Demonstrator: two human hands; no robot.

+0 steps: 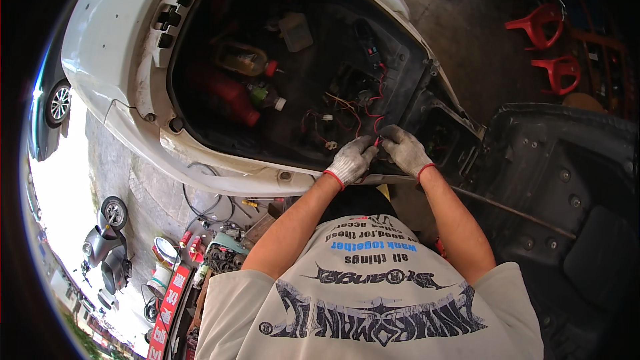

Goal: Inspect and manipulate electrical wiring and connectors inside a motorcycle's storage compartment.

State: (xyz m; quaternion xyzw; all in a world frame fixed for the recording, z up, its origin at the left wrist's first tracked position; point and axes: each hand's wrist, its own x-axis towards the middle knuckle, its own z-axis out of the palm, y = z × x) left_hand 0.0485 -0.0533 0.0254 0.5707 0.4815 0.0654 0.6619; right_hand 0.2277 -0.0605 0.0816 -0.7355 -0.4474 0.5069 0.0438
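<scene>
Both of my hands wear white knit gloves with red cuffs. They meet at the near edge of a scooter's dark under-seat compartment (313, 80). Between them runs a red wire (379, 140), pinched by the fingertips of my left hand (353, 160) and my right hand (405, 152). From there the wire leads up to a small black device (367, 41) on the compartment's far right side. Loose wires with a pale connector plug (331, 145) lie just left of my left hand. The exact spot where my fingertips touch is partly hidden by the gloves.
In the compartment lie a bottle of yellowish liquid (241, 60), a red bottle (230, 99) and a green-labelled bottle (265, 97). The raised black seat (567, 227) is at right, beside a thin rod (513, 208). Red chairs (559, 75) stand beyond; tools and parts (227, 247) lie lower left.
</scene>
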